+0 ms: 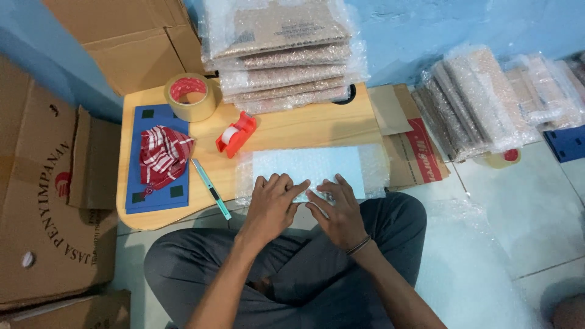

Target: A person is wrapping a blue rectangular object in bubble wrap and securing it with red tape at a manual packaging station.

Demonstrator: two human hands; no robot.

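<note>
Pressing both palms flat at the lower centre of the frame, you hold the near edge of a sheet of bubble wrap folded around a flat pale-blue item on the low wooden surface. Your left hand lies spread with fingers extended, gripping nothing, only bearing down on the wrap; your right hand does the same just beside it, fingertips nearly touching those of the left. The wrapped piece sits at the near edge of the surface, directly in front of your crossed legs.

Judging by the scene, the step in hand is folding and smoothing the wrap over the item, with the seam not yet fastened. The next move would seem to call for one hand to keep the fold down while the other frees itself for tape: the red tape dispenser stands just beyond the wrap, upper left of it, and a roll of brown packing tape lies farther up. A teal utility knife rests left of the wrap, beside a blue board carrying a red-and-white cloth. A stack of wrapped parcels fills the upper centre.
</note>
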